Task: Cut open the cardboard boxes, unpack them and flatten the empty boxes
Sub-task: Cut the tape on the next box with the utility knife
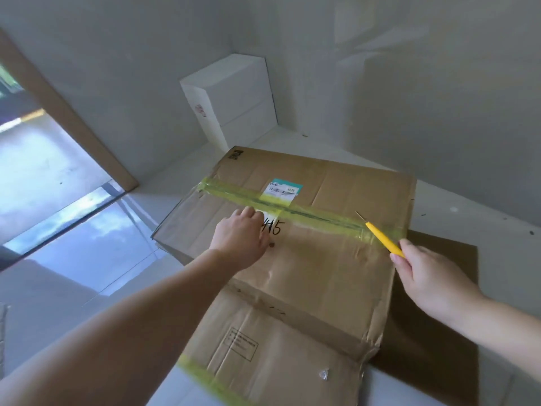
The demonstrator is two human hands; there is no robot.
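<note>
Slitting the tape [304, 210] along the top seam is the step in hand, and it should go well if the box is kept from sliding while the blade runs shallow. The left hand [241, 238] lies on the near flap, just below the tape and over the edge of a white label with "415" in black marker; its fingers are curled down against the cardboard, pressing and gripping nothing. That hand should stay clear of the cutting line and behind the blade's travel. The box [307, 259] is large, brown and creased, sitting on the pale floor with its top flaps closed, a yellow-green strip of tape running across from the left edge to the right edge, and a teal shipping label on the far flap, its near edge under the strip. Its near right corner is torn and crumpled. More taped cardboard lies in front of it, and a dark sheet [433, 303] is beneath on the right. The right hand [424, 276] pinches a yellow knife [380, 237], the thin blade pointing up and left, its tip over the tape's right end. Starting there and drawing steadily leftward, with only the tip in, should spare the contents.
</note>
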